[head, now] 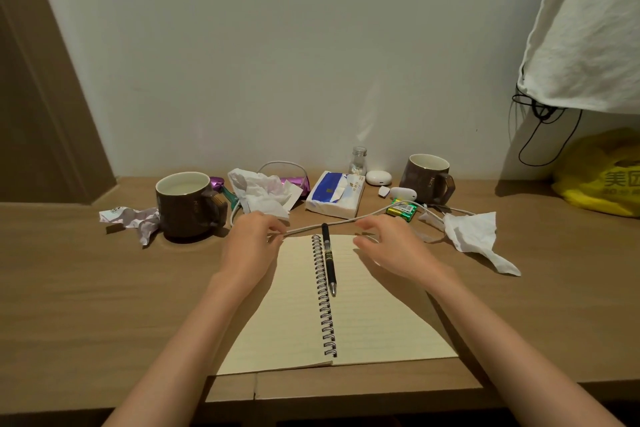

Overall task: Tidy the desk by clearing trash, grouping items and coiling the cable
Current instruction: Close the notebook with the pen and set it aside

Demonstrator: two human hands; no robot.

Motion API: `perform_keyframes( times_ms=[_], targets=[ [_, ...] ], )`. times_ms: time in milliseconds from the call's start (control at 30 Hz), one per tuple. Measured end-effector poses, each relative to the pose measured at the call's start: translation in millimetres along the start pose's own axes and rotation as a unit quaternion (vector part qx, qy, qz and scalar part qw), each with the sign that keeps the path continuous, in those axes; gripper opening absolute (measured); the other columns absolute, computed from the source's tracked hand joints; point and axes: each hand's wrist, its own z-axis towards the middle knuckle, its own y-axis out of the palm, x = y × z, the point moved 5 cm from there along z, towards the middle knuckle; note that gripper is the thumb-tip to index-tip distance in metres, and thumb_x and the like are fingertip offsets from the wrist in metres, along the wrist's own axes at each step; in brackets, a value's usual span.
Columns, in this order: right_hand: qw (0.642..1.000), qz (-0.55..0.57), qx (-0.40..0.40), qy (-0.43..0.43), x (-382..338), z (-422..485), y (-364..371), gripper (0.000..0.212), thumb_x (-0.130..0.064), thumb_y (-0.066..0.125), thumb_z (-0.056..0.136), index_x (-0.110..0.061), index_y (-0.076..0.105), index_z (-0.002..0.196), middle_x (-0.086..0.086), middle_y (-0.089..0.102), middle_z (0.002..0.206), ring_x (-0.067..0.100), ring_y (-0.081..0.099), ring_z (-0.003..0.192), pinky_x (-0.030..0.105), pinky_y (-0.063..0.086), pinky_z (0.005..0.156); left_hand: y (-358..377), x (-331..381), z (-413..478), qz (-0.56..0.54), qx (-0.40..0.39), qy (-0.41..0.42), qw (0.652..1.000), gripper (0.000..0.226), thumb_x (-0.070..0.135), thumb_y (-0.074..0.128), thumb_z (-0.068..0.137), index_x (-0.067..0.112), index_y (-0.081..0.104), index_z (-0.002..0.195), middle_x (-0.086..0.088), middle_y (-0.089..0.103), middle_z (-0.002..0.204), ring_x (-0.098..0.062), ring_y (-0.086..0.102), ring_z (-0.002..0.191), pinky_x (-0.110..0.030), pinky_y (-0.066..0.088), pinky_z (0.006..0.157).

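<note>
A white cable (341,221) runs across the wooden desk (86,281) just beyond an open spiral notebook (367,305). My left hand (251,246) pinches the cable at the notebook's top left corner. My right hand (391,246) hovers over the notebook's top right corner, fingers curled and apart, close to the cable; I see nothing held in it. A black pen (328,262) lies along the spiral. Crumpled tissues lie behind my left hand (263,196) and to the right (474,234). A crumpled wrapper (133,220) lies at the left.
Two brown mugs stand at the left (185,206) and back right (427,177). A tissue pack (336,194), green batteries (401,209), a small jar (358,161), white earbud cases (379,177), a purple wrapper (294,182) and a yellow bag (602,177) crowd the back.
</note>
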Motion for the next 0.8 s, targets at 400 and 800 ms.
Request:
perform_keyframes(
  times_ms=[400, 800],
  targets=[
    [0.998, -0.035, -0.040, -0.046, 22.8, -9.3, 3.5, 0.048, -0.042, 0.057, 0.091, -0.025, 0.051, 0.136, -0.002, 0.046, 0.138, 0.015, 0.038, 0.127, 0.030, 0.034, 0.100, 0.4, 4.0, 6.7, 0.068, -0.045, 0.010, 0.997, 0.026, 0.009, 0.055, 0.091, 0.018, 0.072, 0.109, -0.008, 0.069, 0.109, -0.025, 0.060, 0.096, -0.028, 0.048, 0.074],
    [0.996, -0.044, -0.038, -0.074, 29.2, -22.1, -8.0, 0.050, -0.035, 0.059, 0.092, -0.024, 0.047, 0.138, -0.002, 0.047, 0.144, 0.015, 0.041, 0.132, 0.033, 0.035, 0.109, -35.4, 15.9, -72.1, 0.001, -0.183, 0.023, 0.983, 0.045, 0.046, 0.045, 0.094, 0.036, 0.044, 0.137, 0.010, 0.041, 0.146, -0.010, 0.036, 0.135, -0.033, 0.033, 0.109]
  ],
)
